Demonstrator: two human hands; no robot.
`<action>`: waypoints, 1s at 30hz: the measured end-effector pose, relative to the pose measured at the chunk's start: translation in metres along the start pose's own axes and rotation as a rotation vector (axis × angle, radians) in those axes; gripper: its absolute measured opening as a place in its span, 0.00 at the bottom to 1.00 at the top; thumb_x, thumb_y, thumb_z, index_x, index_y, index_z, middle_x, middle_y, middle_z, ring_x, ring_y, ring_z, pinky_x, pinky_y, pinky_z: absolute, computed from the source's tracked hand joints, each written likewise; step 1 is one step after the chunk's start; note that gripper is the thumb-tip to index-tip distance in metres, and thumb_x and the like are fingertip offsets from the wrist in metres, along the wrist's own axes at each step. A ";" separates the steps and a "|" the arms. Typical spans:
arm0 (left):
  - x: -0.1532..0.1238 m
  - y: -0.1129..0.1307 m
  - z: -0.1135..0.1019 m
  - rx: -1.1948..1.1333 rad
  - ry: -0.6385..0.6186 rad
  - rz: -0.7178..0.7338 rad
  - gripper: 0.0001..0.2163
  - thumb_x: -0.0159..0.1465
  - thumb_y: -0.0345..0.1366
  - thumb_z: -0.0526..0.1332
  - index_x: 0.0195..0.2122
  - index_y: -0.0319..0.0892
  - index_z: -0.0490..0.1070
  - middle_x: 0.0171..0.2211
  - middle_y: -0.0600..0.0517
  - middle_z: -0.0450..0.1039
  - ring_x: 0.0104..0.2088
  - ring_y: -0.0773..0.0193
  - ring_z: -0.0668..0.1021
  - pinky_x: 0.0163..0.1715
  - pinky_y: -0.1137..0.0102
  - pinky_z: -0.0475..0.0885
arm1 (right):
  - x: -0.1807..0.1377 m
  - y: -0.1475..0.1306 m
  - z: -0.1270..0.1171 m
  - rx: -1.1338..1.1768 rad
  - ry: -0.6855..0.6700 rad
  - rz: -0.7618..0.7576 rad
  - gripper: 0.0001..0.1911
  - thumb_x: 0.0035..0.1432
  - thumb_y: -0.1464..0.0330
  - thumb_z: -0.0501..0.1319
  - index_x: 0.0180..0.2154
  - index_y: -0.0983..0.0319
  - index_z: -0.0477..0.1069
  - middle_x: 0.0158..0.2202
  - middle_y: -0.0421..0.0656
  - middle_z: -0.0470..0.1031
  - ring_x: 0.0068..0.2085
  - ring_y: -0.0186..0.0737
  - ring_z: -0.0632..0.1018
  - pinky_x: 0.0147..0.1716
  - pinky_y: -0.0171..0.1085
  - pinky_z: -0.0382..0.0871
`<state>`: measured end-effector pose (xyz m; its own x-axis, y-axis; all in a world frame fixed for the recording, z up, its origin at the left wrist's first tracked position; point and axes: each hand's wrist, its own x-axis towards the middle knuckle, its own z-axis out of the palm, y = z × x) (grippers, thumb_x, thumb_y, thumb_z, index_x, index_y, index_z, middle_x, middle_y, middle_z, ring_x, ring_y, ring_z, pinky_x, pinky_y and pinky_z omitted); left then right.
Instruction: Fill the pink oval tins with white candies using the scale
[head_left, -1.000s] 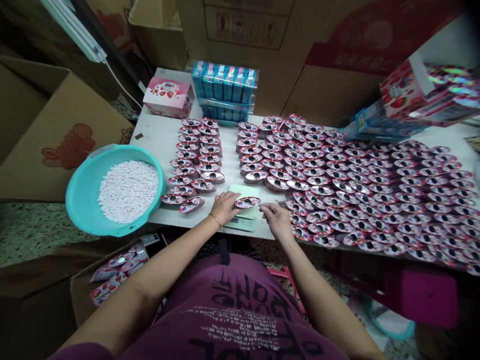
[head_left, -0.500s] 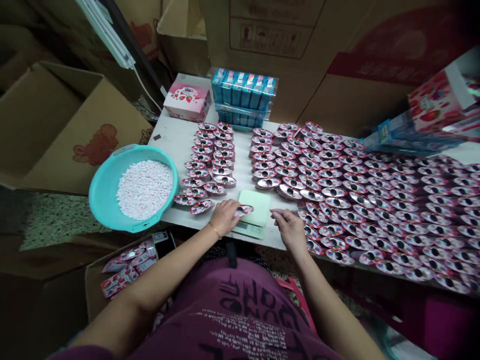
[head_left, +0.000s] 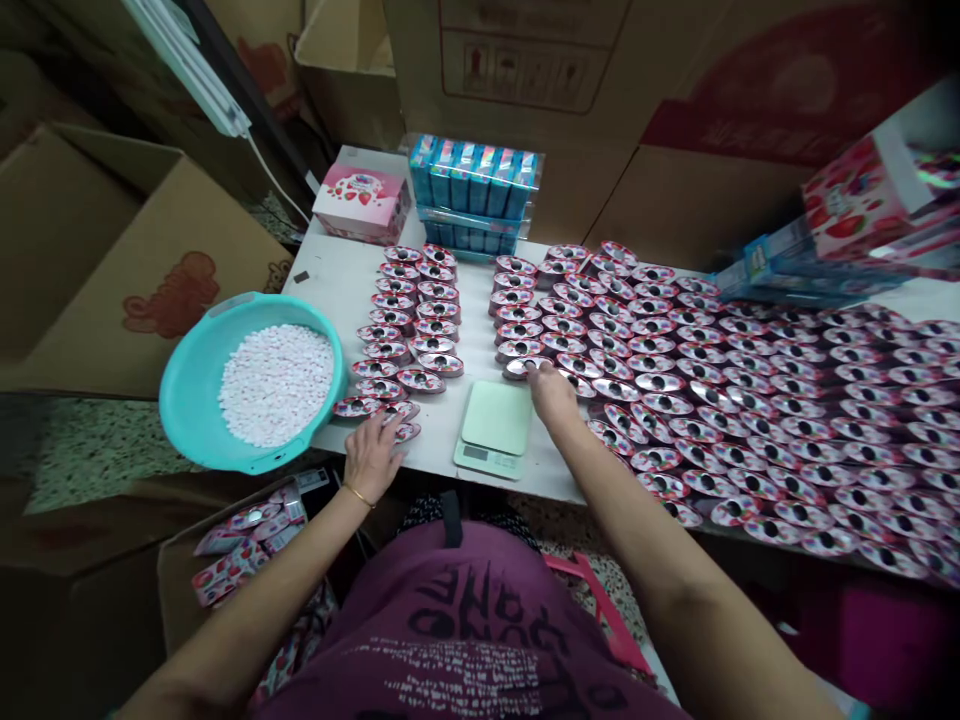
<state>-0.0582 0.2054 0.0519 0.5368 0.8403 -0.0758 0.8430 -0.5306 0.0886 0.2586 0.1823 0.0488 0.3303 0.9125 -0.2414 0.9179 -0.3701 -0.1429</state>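
Observation:
Near the table's front left, my left hand [head_left: 371,455] has its fingers and thumb around a small oval printed candy container [head_left: 407,432], partly hidden by the fingers. It stands before a group of matching containers [head_left: 437,328] with dark round openings on top. My right hand [head_left: 553,393] reaches forward, its fingertips pinched at the right end of another oval container [head_left: 523,369], the front one of its column. Between the hands lies a pale green digital scale [head_left: 495,418] with a bare plate.
A turquoise basin [head_left: 176,400] of small white pieces [head_left: 277,385] stands at the left. Behind are a pink strawberry box [head_left: 361,200] and blue packs [head_left: 474,185]. Dense rows of oval containers [head_left: 765,430] fill the right side. Cardboard boxes [head_left: 165,255] surround the table.
My left hand has carried an oval container from above the scale leftward to the table's front left. My right hand has moved forward and left, from beside the scale to a container behind it.

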 end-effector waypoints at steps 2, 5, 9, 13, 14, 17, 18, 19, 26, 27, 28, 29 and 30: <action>0.000 0.007 -0.005 -0.061 0.018 0.021 0.24 0.55 0.39 0.56 0.54 0.44 0.56 0.53 0.43 0.57 0.50 0.52 0.62 0.45 0.60 0.57 | 0.010 -0.004 -0.001 -0.083 -0.059 -0.032 0.17 0.55 0.78 0.44 0.42 0.66 0.67 0.39 0.52 0.68 0.38 0.43 0.70 0.30 0.35 0.62; 0.003 0.016 -0.010 -0.164 0.047 0.028 0.21 0.57 0.39 0.54 0.53 0.44 0.58 0.53 0.44 0.57 0.50 0.54 0.62 0.46 0.61 0.57 | -0.001 -0.007 -0.010 -0.138 -0.048 -0.094 0.16 0.55 0.78 0.44 0.38 0.67 0.68 0.38 0.52 0.67 0.38 0.43 0.69 0.29 0.35 0.62; 0.014 0.030 -0.007 -0.315 0.043 0.072 0.19 0.58 0.39 0.52 0.50 0.42 0.60 0.50 0.44 0.61 0.50 0.56 0.63 0.46 0.62 0.57 | -0.044 -0.024 -0.021 -0.169 -0.064 -0.229 0.15 0.55 0.79 0.44 0.38 0.66 0.67 0.37 0.52 0.67 0.36 0.42 0.69 0.26 0.34 0.63; 0.034 0.045 -0.006 -0.450 -0.012 0.114 0.19 0.56 0.39 0.54 0.48 0.42 0.62 0.48 0.45 0.64 0.49 0.56 0.64 0.46 0.61 0.57 | -0.077 -0.049 -0.015 -0.074 -0.170 -0.276 0.15 0.53 0.80 0.46 0.38 0.67 0.67 0.36 0.53 0.66 0.36 0.41 0.69 0.28 0.34 0.65; 0.038 0.048 -0.007 -0.500 -0.026 0.113 0.18 0.55 0.40 0.55 0.48 0.42 0.62 0.47 0.45 0.65 0.49 0.56 0.65 0.46 0.60 0.58 | -0.081 -0.052 -0.013 -0.036 -0.176 -0.252 0.15 0.53 0.80 0.46 0.38 0.66 0.67 0.36 0.53 0.67 0.36 0.40 0.69 0.28 0.34 0.65; 0.042 0.057 -0.011 -0.787 -0.129 0.007 0.16 0.54 0.40 0.57 0.43 0.41 0.66 0.43 0.46 0.67 0.43 0.58 0.69 0.44 0.62 0.61 | -0.094 -0.055 -0.010 0.157 -0.136 -0.179 0.12 0.57 0.75 0.47 0.38 0.63 0.67 0.36 0.48 0.68 0.35 0.37 0.70 0.31 0.33 0.64; 0.039 0.060 -0.012 -0.934 -0.206 -0.088 0.15 0.54 0.41 0.57 0.41 0.41 0.67 0.40 0.46 0.69 0.40 0.59 0.70 0.42 0.63 0.63 | -0.098 -0.056 -0.010 0.236 -0.119 -0.179 0.12 0.58 0.73 0.47 0.37 0.62 0.68 0.35 0.46 0.68 0.35 0.36 0.70 0.33 0.32 0.63; 0.035 0.062 -0.012 -1.102 -0.315 -0.213 0.14 0.54 0.42 0.57 0.38 0.40 0.68 0.37 0.46 0.70 0.36 0.61 0.72 0.38 0.65 0.65 | -0.103 -0.059 -0.011 0.305 -0.108 -0.195 0.11 0.58 0.71 0.48 0.36 0.62 0.68 0.34 0.45 0.68 0.35 0.35 0.70 0.34 0.31 0.63; -0.007 0.070 -0.003 -1.988 -0.974 -0.963 0.10 0.58 0.39 0.54 0.29 0.37 0.68 0.25 0.50 0.71 0.26 0.68 0.74 0.32 0.72 0.67 | -0.128 -0.113 -0.013 0.305 -0.278 -0.487 0.10 0.54 0.76 0.51 0.37 0.66 0.68 0.34 0.46 0.70 0.33 0.35 0.70 0.30 0.31 0.61; -0.009 0.070 -0.003 -2.018 -0.988 -0.994 0.10 0.58 0.39 0.53 0.29 0.37 0.68 0.25 0.50 0.72 0.27 0.67 0.74 0.32 0.72 0.68 | -0.128 -0.119 -0.012 0.284 -0.283 -0.509 0.10 0.54 0.77 0.51 0.37 0.67 0.68 0.35 0.47 0.70 0.34 0.37 0.70 0.30 0.32 0.61; -0.010 0.069 -0.004 -2.030 -1.008 -1.010 0.10 0.58 0.38 0.53 0.28 0.36 0.68 0.25 0.49 0.72 0.27 0.66 0.74 0.33 0.71 0.68 | -0.128 -0.124 -0.012 0.272 -0.286 -0.526 0.10 0.53 0.77 0.51 0.37 0.68 0.68 0.35 0.48 0.70 0.35 0.38 0.70 0.31 0.33 0.61; -0.010 0.068 -0.005 -2.030 -1.032 -1.018 0.11 0.58 0.38 0.53 0.28 0.36 0.68 0.25 0.49 0.72 0.28 0.65 0.75 0.34 0.70 0.68 | -0.128 -0.127 -0.011 0.267 -0.294 -0.543 0.10 0.53 0.78 0.51 0.36 0.68 0.68 0.35 0.49 0.71 0.35 0.39 0.70 0.31 0.34 0.62; -0.010 0.067 -0.006 -2.021 -1.056 -1.022 0.11 0.58 0.38 0.53 0.28 0.36 0.69 0.25 0.48 0.72 0.29 0.64 0.75 0.35 0.69 0.68 | -0.128 -0.130 -0.011 0.263 -0.309 -0.561 0.10 0.53 0.78 0.51 0.35 0.68 0.69 0.35 0.49 0.71 0.35 0.40 0.70 0.32 0.34 0.62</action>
<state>-0.0074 0.1623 0.0641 0.5436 0.0258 -0.8390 0.0525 0.9965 0.0646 0.0992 0.1154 0.1084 -0.2924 0.9011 -0.3202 0.8353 0.0776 -0.5443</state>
